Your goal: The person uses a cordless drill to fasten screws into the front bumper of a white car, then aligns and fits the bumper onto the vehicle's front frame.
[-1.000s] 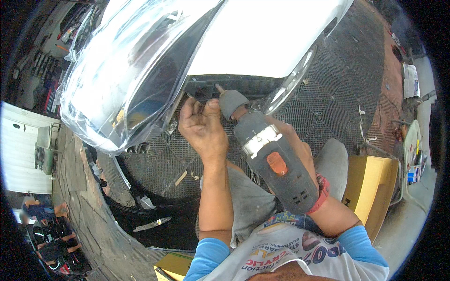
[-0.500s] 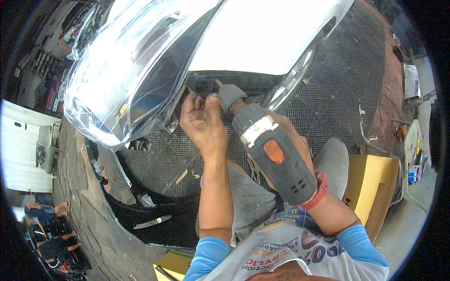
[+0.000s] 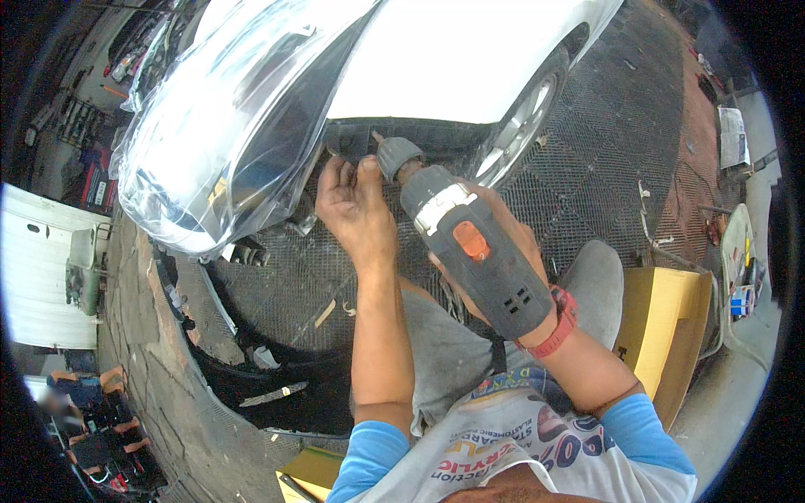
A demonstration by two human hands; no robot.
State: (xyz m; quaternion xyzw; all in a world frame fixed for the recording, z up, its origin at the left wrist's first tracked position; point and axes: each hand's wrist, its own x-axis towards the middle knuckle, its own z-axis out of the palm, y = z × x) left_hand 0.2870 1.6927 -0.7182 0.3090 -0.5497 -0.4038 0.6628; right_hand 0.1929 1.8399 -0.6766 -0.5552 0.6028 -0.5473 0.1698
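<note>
A white car panel (image 3: 428, 63) fills the top of the head view, with a dark ribbed trim (image 3: 440, 138) along its lower edge. My right hand (image 3: 518, 235) grips a black-and-grey cordless drill (image 3: 474, 264) with an orange switch. The bit points up and left at the dark trim; whether it touches cannot be made out. Just left of the chuck (image 3: 397, 159), my left hand (image 3: 360, 210) is raised to the trim with its fingers curled and thumb up. Anything in those fingers is too small or hidden to name.
Clear plastic film (image 3: 197, 155) wraps the car's front. A wheel (image 3: 530, 121) stands right of the trim. A black curved car part (image 3: 314, 394) lies on the mat behind my left arm. Cardboard boxes (image 3: 658, 323) and a green chair (image 3: 738, 260) are at right; people (image 3: 96, 419) sit lower left.
The view has shifted slightly, moving the car and both hands a little up and left in it. Both hands keep their grip and their place at the trim.
</note>
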